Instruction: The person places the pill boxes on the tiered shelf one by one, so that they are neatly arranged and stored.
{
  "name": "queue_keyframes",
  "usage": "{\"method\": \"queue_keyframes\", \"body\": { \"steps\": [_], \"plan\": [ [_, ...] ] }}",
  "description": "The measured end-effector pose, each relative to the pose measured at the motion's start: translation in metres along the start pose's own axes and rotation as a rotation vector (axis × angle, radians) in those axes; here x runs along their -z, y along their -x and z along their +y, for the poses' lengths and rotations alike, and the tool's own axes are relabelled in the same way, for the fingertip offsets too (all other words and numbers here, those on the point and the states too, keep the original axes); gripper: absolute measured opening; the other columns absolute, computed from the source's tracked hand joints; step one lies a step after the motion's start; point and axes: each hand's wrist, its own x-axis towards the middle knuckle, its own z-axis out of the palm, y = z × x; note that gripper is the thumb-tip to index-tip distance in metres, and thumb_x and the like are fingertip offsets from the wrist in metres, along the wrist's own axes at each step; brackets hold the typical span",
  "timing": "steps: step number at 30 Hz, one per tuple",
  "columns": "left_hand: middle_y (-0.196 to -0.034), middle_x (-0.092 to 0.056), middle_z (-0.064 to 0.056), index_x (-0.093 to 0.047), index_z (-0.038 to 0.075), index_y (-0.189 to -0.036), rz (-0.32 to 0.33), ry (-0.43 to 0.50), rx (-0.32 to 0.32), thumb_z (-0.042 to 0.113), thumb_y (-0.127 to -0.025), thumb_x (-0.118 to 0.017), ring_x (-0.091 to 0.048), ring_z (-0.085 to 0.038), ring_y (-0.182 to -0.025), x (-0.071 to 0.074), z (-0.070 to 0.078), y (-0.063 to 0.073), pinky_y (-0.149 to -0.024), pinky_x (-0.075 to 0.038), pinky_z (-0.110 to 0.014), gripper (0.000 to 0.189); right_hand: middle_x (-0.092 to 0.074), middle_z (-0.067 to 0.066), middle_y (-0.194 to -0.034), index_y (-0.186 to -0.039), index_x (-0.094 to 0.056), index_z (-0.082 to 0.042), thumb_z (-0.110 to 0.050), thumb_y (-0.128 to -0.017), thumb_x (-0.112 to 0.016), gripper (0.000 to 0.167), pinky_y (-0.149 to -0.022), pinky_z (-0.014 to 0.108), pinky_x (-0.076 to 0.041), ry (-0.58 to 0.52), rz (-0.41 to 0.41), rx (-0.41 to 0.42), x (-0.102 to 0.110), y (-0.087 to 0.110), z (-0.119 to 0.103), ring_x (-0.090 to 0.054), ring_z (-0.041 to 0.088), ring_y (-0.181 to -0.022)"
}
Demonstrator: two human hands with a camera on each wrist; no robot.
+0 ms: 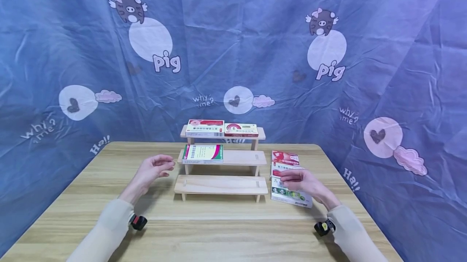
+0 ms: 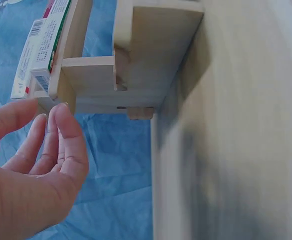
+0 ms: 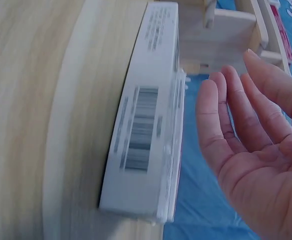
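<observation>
In the head view a three-step wooden rack (image 1: 221, 185) stands at the middle of the worktop (image 1: 204, 229). To its right, in the lower right of the frame, lies a pile of flat medicine boxes (image 1: 292, 195). The right hand (image 1: 304, 181) hovers over the pile with its fingers straight and loosely spread, holding nothing; in the right wrist view the palm faces the topmost boxes without plainly touching them. The left hand (image 1: 151, 169) hangs left of centre beside the rack's middle step, fingers relaxed and apart, also empty.

On that middle step lies a green-and-white box (image 1: 202, 153), and on the top step a red-and-white box (image 1: 205, 128) with a second box (image 1: 240, 130) touching its right end.

The piled boxes look like thin cardboard: light, fairly stiff along the edges, but easily dented on the broad faces, and the glossy print may let one slide off another. A pinch across the two long narrow sides of the topmost box would likely hold best.

How many boxes the pile holds is hard to say, perhaps three or four, since the hand covers its middle. Their lettering is too small to read. The wrist views are blurred and cut off most of the rack.
</observation>
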Motion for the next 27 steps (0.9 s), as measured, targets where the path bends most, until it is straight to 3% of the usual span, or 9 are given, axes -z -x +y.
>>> {"method": "queue_keyframes", "body": {
  "steps": [5,10,17,24,27],
  "plan": [
    [-0.118,-0.068,-0.01,-0.049,-0.007,-0.135,-0.052,0.006,0.028,0.01,-0.09,-0.068,-0.065,-0.018,-0.103,-0.001,-0.012,0.005,-0.092,-0.056,-0.037,0.052,-0.057,0.031,-0.13,-0.136,-0.047,0.012,-0.002,-0.087,-0.067,0.054,-0.091,0.021,-0.054,-0.026,-0.008,-0.001,0.01,0.008,0.004,-0.065,0.017,-0.108],
    [-0.128,-0.06,-0.023,-0.046,-0.01,-0.136,-0.116,0.003,0.031,0.007,-0.088,-0.069,-0.065,-0.016,-0.098,-0.008,-0.021,0.011,-0.089,-0.057,-0.03,0.055,-0.057,0.03,-0.131,-0.135,-0.049,0.01,-0.004,-0.086,-0.069,0.055,-0.09,0.017,-0.052,0.001,0.02,-0.027,0.017,0.016,0.01,-0.064,0.013,-0.107],
    [-0.133,-0.056,-0.025,-0.051,-0.008,-0.133,-0.137,-0.023,0.055,0.003,-0.083,-0.072,-0.066,-0.016,-0.095,-0.017,-0.029,0.015,-0.085,-0.059,-0.032,0.056,-0.053,0.031,-0.136,-0.132,-0.053,0.01,-0.007,-0.085,-0.071,0.054,-0.093,0.013,-0.047,0.045,0.036,0.007,0.024,0.023,0.022,-0.059,0.014,-0.115],
    [-0.139,-0.047,-0.027,-0.053,-0.006,-0.133,-0.192,-0.001,0.091,0.002,-0.08,-0.074,-0.063,-0.016,-0.091,-0.023,-0.032,0.013,-0.078,-0.059,-0.032,0.057,-0.042,0.028,-0.147,-0.133,-0.055,0.007,-0.012,-0.083,-0.073,0.056,-0.097,0.013,-0.04,0.064,0.074,-0.012,0.031,0.032,0.03,-0.05,0.006,-0.12],
    [-0.135,-0.05,-0.025,-0.053,-0.006,-0.133,-0.198,0.003,0.091,0.001,-0.08,-0.074,-0.064,-0.016,-0.09,-0.024,-0.034,0.012,-0.077,-0.058,-0.031,0.057,-0.041,0.025,-0.149,-0.132,-0.056,0.004,-0.014,-0.082,-0.074,0.056,-0.099,0.015,-0.039,0.086,0.087,-0.02,0.034,0.035,0.032,-0.048,0.007,-0.123]
  ]
}}
